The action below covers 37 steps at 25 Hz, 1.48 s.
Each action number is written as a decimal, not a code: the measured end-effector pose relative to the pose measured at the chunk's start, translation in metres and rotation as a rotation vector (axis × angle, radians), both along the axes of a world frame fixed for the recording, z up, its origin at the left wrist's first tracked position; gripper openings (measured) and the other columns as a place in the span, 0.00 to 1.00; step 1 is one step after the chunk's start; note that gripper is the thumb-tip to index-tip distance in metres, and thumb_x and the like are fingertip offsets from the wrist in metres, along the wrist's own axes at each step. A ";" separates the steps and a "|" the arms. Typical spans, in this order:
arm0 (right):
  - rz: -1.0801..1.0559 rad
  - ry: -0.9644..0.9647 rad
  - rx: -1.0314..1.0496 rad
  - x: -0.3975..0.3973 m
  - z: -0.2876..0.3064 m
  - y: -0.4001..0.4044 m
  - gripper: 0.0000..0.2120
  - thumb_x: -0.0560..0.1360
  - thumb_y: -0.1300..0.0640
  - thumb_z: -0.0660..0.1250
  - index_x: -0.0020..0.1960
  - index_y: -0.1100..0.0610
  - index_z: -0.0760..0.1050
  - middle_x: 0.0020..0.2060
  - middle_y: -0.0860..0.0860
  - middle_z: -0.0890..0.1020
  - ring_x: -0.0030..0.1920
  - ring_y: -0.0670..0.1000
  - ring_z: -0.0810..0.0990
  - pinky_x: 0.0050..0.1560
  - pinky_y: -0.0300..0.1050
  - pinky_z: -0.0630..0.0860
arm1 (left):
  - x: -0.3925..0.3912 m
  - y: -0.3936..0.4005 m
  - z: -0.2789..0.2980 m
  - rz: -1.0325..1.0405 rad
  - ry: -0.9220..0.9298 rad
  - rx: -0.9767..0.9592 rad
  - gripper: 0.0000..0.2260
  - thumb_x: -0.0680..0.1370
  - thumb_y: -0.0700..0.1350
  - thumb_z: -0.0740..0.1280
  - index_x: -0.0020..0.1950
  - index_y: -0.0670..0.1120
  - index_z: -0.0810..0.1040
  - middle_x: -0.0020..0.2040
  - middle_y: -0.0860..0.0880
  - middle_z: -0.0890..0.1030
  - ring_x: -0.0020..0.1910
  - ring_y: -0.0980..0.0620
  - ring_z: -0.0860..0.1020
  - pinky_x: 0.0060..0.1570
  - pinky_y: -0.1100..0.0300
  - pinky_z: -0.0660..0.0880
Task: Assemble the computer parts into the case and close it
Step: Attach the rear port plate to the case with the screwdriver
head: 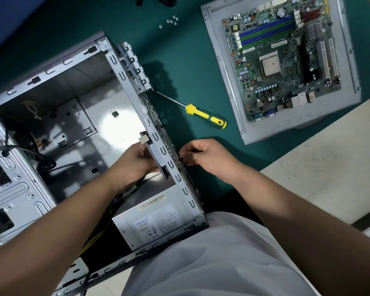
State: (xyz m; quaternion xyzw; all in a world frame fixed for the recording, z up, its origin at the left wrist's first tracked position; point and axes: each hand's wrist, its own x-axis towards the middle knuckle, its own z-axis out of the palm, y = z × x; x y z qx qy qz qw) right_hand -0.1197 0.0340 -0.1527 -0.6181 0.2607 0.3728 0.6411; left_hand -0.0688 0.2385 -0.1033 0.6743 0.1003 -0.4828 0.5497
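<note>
We are early on: inside the case sits only the power supply. Our left hand grips a fan against the case's rear wall; our right hand pinches something small outside it. The motherboard lies beyond the case, uninstalled.

Tabletop dark teal green. Case bare grey metal, rows of U-shaped slots along frame edges. Power supply light grey, white label with blue logo and barcode strip. Screwdriver handle yellow with dark green bands, shaft silver. Motherboard green, with blue and green memory slots, white expansion slots, beige socket square. Side panel under it grey. Screws silver. Floor off-white, scuffed. Shirt white.
</note>
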 end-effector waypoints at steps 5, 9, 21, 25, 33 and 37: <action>0.030 -0.014 -0.016 0.002 0.001 0.001 0.11 0.77 0.64 0.72 0.40 0.50 0.84 0.40 0.47 0.86 0.43 0.48 0.84 0.58 0.49 0.82 | 0.000 0.000 -0.001 0.007 0.018 -0.014 0.13 0.76 0.23 0.64 0.46 0.40 0.80 0.35 0.54 0.86 0.35 0.61 0.84 0.36 0.70 0.78; 0.020 0.016 0.000 0.003 0.000 0.001 0.13 0.77 0.64 0.73 0.38 0.49 0.85 0.40 0.48 0.86 0.44 0.49 0.85 0.60 0.51 0.81 | -0.002 0.001 -0.004 0.007 0.008 -0.029 0.13 0.75 0.22 0.65 0.45 0.40 0.80 0.35 0.53 0.86 0.35 0.60 0.84 0.36 0.69 0.78; 0.033 0.070 -0.023 0.004 -0.006 0.001 0.15 0.75 0.65 0.74 0.37 0.46 0.87 0.40 0.48 0.87 0.44 0.48 0.85 0.61 0.50 0.81 | -0.009 0.003 -0.011 0.004 -0.059 -0.070 0.15 0.75 0.21 0.64 0.42 0.39 0.80 0.34 0.53 0.85 0.33 0.60 0.83 0.35 0.69 0.77; 0.023 0.078 -0.034 0.003 -0.003 0.001 0.14 0.75 0.67 0.74 0.37 0.50 0.86 0.40 0.49 0.88 0.43 0.47 0.85 0.60 0.49 0.82 | -0.009 0.004 -0.013 -0.006 -0.059 -0.065 0.15 0.76 0.22 0.64 0.42 0.40 0.80 0.34 0.53 0.85 0.33 0.60 0.83 0.35 0.69 0.77; -0.002 0.060 -0.076 0.003 0.005 0.003 0.11 0.75 0.67 0.72 0.42 0.52 0.86 0.42 0.51 0.88 0.43 0.47 0.87 0.55 0.42 0.82 | -0.009 0.006 -0.013 -0.022 -0.098 -0.067 0.16 0.75 0.22 0.65 0.43 0.43 0.82 0.37 0.54 0.86 0.35 0.61 0.83 0.36 0.70 0.77; -0.034 0.049 -0.011 -0.002 0.007 -0.001 0.08 0.76 0.66 0.72 0.50 0.56 0.87 0.46 0.53 0.88 0.46 0.47 0.86 0.54 0.37 0.81 | -0.009 0.006 -0.014 -0.016 -0.097 -0.064 0.13 0.76 0.23 0.66 0.46 0.40 0.82 0.39 0.53 0.87 0.37 0.60 0.84 0.38 0.69 0.78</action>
